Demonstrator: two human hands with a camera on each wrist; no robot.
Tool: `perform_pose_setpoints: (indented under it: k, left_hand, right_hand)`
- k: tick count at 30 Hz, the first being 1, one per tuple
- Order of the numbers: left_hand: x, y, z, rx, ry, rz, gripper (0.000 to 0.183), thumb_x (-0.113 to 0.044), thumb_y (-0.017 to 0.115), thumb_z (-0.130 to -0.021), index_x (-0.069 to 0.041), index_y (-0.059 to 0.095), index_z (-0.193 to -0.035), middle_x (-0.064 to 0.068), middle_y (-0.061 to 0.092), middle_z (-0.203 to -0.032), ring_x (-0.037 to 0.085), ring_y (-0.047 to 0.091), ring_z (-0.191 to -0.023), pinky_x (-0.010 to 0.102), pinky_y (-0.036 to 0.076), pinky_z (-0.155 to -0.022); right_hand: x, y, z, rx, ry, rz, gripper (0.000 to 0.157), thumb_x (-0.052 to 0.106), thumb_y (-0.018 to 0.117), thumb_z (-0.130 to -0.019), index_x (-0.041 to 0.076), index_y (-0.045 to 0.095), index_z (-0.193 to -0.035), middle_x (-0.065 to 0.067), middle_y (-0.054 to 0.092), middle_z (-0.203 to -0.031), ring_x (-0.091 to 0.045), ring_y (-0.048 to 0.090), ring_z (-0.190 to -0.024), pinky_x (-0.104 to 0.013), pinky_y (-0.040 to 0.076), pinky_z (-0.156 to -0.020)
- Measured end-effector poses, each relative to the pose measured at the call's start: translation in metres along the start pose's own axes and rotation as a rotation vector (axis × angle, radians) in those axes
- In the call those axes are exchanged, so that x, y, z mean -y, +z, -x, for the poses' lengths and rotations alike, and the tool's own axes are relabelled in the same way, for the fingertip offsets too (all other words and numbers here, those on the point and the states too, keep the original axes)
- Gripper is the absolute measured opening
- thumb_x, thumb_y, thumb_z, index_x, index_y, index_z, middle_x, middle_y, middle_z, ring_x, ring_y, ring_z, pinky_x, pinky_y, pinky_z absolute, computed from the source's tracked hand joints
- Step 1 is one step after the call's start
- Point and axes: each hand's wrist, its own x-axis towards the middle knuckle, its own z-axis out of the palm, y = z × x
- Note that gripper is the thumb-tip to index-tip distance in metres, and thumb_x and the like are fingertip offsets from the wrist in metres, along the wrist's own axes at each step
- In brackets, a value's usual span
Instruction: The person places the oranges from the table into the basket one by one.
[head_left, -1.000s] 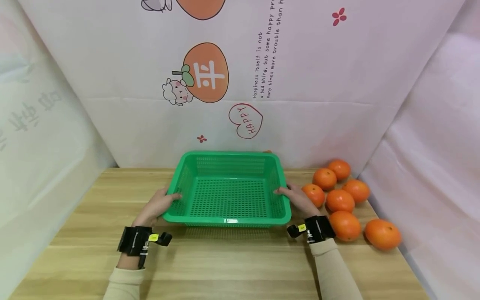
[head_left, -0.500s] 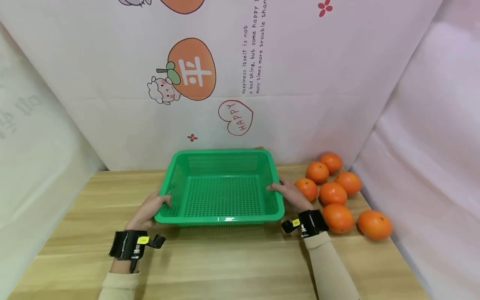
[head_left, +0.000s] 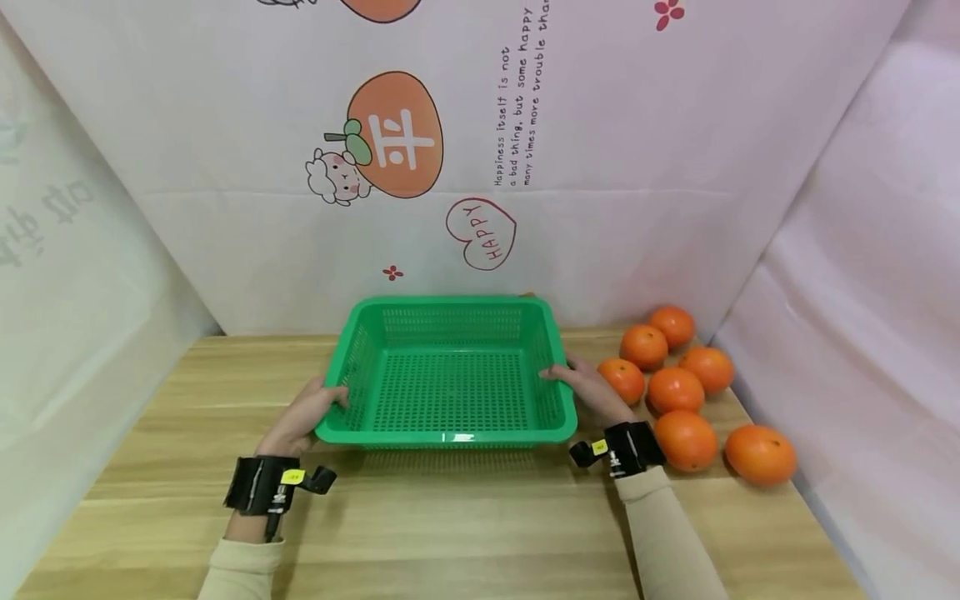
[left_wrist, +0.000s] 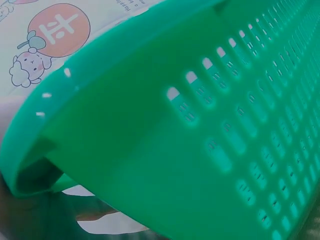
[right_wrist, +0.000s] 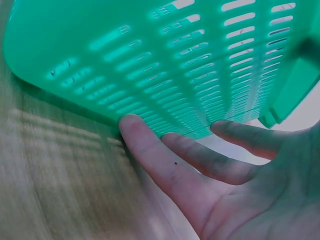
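A green rectangular plastic basket (head_left: 450,437) with slotted walls and bottom sits between both hands in the head view, and nothing lies inside it. My left hand (head_left: 303,415) grips its left rim, with the thumb lying over the inner side. On the right rim my right hand (head_left: 592,392) holds on the same way, thumb over the edge. In the right wrist view, fingers (right_wrist: 160,155) reach beneath the rim to the basket's outer wall. The left wrist view shows the wall (left_wrist: 125,150) close up, the left hand mostly hidden. Whether the base touches the table is unclear.
Several oranges (head_left: 676,391) lie at the right of the wooden table (head_left: 450,525), the closest right beside my right hand. A printed white cloth (head_left: 600,125) rises behind the basket, and white cloth also hangs on both sides.
The head view has shifted slightly. Both hands keep their hold on the basket, and neither it nor the oranges have visibly moved on the table.
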Motion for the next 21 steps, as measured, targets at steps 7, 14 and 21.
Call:
perform_pose_setpoints:
  k: [7, 14, 21]
  left_hand:
    - [0.000, -0.003, 0.005, -0.008, -0.007, -0.037, 0.080, -0.005, 0.043, -0.095, 0.004, 0.007, -0.166, 0.032, 0.045, -0.148, 0.019, 0.063, -0.103, 0.031, 0.059, -0.082]
    - [-0.007, -0.003, 0.004, -0.001, -0.004, -0.028, 0.081, -0.005, 0.042, -0.095, 0.004, 0.006, -0.166, 0.031, 0.046, -0.146, 0.019, 0.066, -0.102, 0.031, 0.061, -0.083]
    - [-0.002, 0.002, 0.002, 0.000, -0.019, -0.004, 0.079, -0.007, 0.042, -0.096, 0.004, 0.008, -0.166, 0.028, 0.050, -0.141, 0.019, 0.067, -0.103, 0.032, 0.061, -0.083]
  right_hand:
    - [0.000, 0.001, -0.004, -0.012, -0.004, 0.010, 0.069, 0.029, 0.059, -0.101, 0.006, 0.036, -0.161, -0.031, 0.057, -0.147, -0.027, 0.071, -0.114, -0.043, 0.063, -0.091]
    - [0.010, 0.004, -0.003, -0.026, 0.033, -0.002, 0.072, 0.040, 0.062, -0.102, 0.009, 0.036, -0.161, -0.028, 0.057, -0.148, -0.032, 0.069, -0.122, -0.047, 0.061, -0.096]
    - [0.010, -0.001, 0.000, -0.090, 0.056, 0.074, 0.077, 0.041, 0.071, -0.098, 0.007, 0.039, -0.159, -0.026, 0.062, -0.143, -0.024, 0.071, -0.113, -0.043, 0.062, -0.095]
